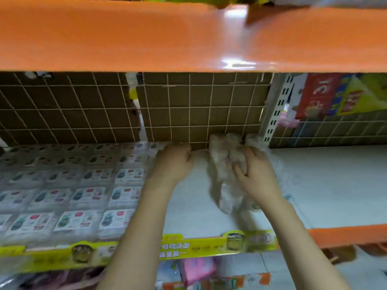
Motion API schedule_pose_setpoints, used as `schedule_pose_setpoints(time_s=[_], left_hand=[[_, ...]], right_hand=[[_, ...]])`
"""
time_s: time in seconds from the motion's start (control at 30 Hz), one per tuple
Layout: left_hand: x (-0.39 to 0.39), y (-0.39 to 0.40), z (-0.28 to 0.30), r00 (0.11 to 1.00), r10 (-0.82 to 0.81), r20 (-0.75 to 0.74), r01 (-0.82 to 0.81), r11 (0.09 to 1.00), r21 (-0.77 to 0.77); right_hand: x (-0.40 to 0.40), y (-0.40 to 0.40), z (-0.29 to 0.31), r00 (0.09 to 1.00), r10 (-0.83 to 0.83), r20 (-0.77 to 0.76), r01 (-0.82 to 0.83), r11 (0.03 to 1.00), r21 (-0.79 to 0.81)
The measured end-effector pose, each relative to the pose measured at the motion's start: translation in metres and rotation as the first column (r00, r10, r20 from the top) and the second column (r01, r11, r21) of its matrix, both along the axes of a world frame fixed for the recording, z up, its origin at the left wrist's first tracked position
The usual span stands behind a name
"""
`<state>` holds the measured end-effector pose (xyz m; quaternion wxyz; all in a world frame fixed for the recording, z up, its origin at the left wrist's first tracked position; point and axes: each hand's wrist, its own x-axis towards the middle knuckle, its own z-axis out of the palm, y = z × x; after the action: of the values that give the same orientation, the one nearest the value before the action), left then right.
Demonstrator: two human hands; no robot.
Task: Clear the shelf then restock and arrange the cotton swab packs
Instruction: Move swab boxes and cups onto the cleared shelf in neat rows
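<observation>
Clear cotton swab packs (223, 162) lie blurred on the white shelf (326, 185), reaching back to the wire grid. My right hand (254, 170) grips these packs from the right, fingers curled over them. My left hand (174, 161) is curled at the back of the shelf, just left of the packs and beside the rows of labelled packs (83, 191); whether it holds anything is hidden. Those labelled packs fill the shelf's left half in neat rows.
An orange shelf (146, 38) hangs close above. A wire grid with cardboard (199, 109) closes the back. A slotted upright post (276, 114) stands to the right. A yellow price strip (188, 248) runs along the front edge, with goods on the shelf below.
</observation>
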<state>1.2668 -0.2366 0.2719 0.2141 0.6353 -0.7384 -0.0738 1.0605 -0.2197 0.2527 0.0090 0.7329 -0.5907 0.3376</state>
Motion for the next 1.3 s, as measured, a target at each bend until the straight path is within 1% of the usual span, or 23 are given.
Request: schedule_pose_setpoints(time_s=[0.13,0.23,0.33,0.4,0.5,0.6,0.7,0.8,0.9,1.03,1.13,1.23,1.3], left_hand=[[-0.069,0.027,0.001,0.988,-0.091,-0.124,0.088,0.996,-0.031],[-0.119,0.048,0.003,0.981,-0.063,-0.184,0.04,0.991,-0.127],[-0.173,0.061,0.001,0.975,-0.018,-0.223,-0.018,0.987,-0.161],[-0.215,0.066,-0.004,0.978,-0.024,-0.207,-0.007,0.989,-0.145],[-0.274,0.069,-0.018,0.984,-0.025,-0.178,0.017,0.999,-0.048],[-0.311,0.072,-0.028,0.988,-0.023,-0.155,0.017,0.999,-0.039],[-0.326,0.071,-0.028,0.993,0.014,-0.116,-0.022,0.998,-0.063],[-0.323,0.062,-0.026,0.996,0.038,-0.076,-0.045,0.996,-0.082],[-0.311,0.055,-0.026,0.999,0.037,-0.018,-0.037,0.999,-0.019],[-0.296,0.056,-0.031,0.995,0.068,-0.072,-0.069,0.997,-0.014],[-0.291,0.058,-0.037,0.995,0.07,-0.067,-0.072,0.997,-0.031],[-0.292,0.062,-0.038,0.994,0.091,-0.053,-0.089,0.995,0.038],[-0.296,0.064,-0.041,0.996,0.08,-0.042,-0.078,0.996,0.051]], right_hand=[[-0.073,0.024,-0.011,0.996,-0.066,0.058,0.066,0.998,0.001],[-0.131,0.033,-0.014,0.994,-0.07,0.086,0.071,0.997,-0.003],[-0.193,0.041,-0.02,0.994,-0.066,0.085,0.06,0.996,0.069],[-0.234,0.047,-0.027,0.996,-0.069,0.061,0.061,0.99,0.128],[-0.285,0.051,-0.035,0.997,-0.062,0.042,0.054,0.983,0.173],[-0.314,0.051,-0.038,0.996,-0.07,0.057,0.056,0.975,0.216],[-0.327,0.046,-0.039,0.998,-0.048,0.044,0.037,0.973,0.226],[-0.326,0.034,-0.041,0.999,-0.024,0.037,0.014,0.967,0.254],[-0.315,0.025,-0.039,0.999,0.004,0.04,-0.015,0.963,0.268],[-0.301,0.015,-0.043,0.998,0.057,0.021,-0.061,0.957,0.282],[-0.293,0.009,-0.048,0.997,0.078,0.028,-0.083,0.953,0.291],[-0.286,0.009,-0.054,0.994,0.103,0.041,-0.111,0.943,0.314],[-0.285,0.008,-0.058,0.992,0.115,0.05,-0.125,0.937,0.326]])
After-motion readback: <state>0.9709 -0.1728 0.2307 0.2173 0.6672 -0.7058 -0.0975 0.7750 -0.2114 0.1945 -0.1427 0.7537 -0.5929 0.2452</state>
